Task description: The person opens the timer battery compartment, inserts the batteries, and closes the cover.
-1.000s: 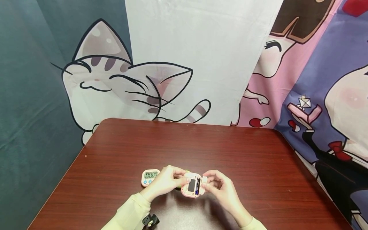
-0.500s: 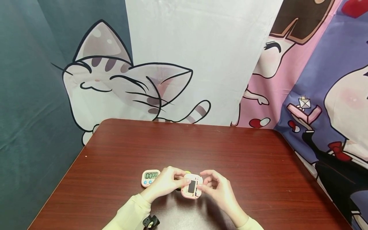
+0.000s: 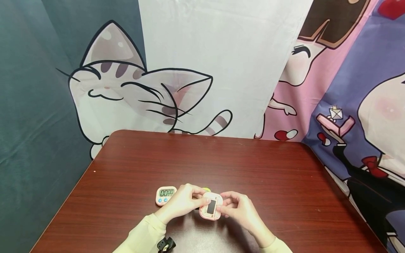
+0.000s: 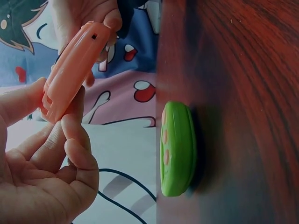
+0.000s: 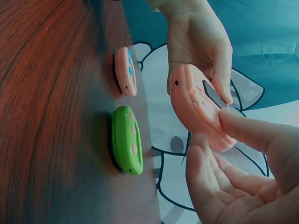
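My left hand pinches a pink digital timer by its left edge, thumb on the back and fingers underneath. The timer's pale back, with a dark rectangle, faces up, so its display is hidden. On the right edge, my right hand grips the same timer, its thumb on the back over the battery slot. The battery cover appears to lie over the slot; whether it is fully seated I cannot tell. In the right wrist view, the timer is held tilted above the table between both hands.
A second pink timer with blue buttons lies face up left of my hands, showing zeros. A green timer lies behind the held one, mostly hidden from the head view. A black strapped device is by my left sleeve.
The battery cover in my right fingers has moved left onto the timer's back, and the battery that showed in the slot is now covered. My left hand has stayed nearly still.
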Demonstrator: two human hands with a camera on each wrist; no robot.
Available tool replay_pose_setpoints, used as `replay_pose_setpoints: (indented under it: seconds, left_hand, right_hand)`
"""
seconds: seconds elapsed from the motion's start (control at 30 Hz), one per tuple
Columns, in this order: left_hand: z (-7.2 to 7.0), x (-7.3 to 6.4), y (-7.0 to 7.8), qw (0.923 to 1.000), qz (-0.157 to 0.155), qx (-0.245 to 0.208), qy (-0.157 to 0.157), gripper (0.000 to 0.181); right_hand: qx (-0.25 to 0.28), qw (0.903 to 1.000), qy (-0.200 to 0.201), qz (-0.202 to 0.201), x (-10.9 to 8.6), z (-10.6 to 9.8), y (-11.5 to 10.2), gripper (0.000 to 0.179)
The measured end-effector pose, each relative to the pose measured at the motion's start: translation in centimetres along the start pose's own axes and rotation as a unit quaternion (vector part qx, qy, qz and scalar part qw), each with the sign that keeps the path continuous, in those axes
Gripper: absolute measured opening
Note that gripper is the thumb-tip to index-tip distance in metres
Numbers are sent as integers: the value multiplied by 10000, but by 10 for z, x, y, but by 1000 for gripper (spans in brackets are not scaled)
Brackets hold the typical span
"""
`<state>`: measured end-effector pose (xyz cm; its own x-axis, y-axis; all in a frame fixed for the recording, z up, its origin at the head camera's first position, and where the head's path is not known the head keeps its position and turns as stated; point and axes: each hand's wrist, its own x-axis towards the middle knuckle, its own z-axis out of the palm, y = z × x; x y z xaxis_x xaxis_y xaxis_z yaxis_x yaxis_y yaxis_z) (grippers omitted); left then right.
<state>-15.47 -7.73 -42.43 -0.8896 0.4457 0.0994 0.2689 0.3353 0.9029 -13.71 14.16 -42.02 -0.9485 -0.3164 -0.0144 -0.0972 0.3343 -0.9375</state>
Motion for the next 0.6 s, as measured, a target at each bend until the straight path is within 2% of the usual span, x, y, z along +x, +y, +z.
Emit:
replay_pose_setpoints:
  seconds: [0.17, 0.6]
  left_hand:
    - [1, 0, 0, 10000, 29, -26, -32, 24]
    - [2, 0, -1, 9995, 94, 301, -58, 25]
  right_hand:
    - [56, 9997, -228, -46, 0, -1, 2, 32]
    - [-38, 10000, 83, 39, -2, -1, 1, 32]
